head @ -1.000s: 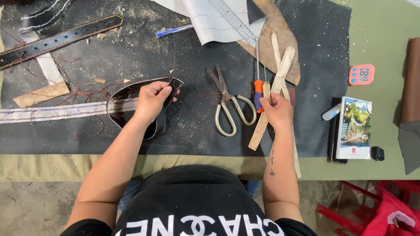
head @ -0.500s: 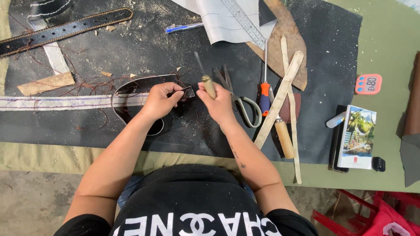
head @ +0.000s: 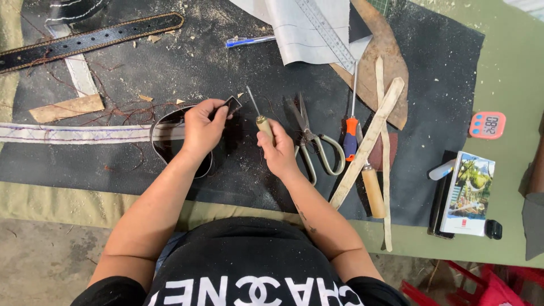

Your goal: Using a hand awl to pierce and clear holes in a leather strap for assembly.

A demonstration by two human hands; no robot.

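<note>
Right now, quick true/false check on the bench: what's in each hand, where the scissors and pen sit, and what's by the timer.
1. The right hand holds a wooden-handled awl. True.
2. The left hand holds the scissors. False: it grips the end of a dark leather strap; the scissors lie on the mat, untouched.
3. The blue pen lies at the far side of the mat, beside the paper sheet. True.
4. The orange-handled screwdriver is in the right hand. False: it lies right of the scissors.
5. The pink timer sits on the black mat. False: it is on the green tabletop.
</note>
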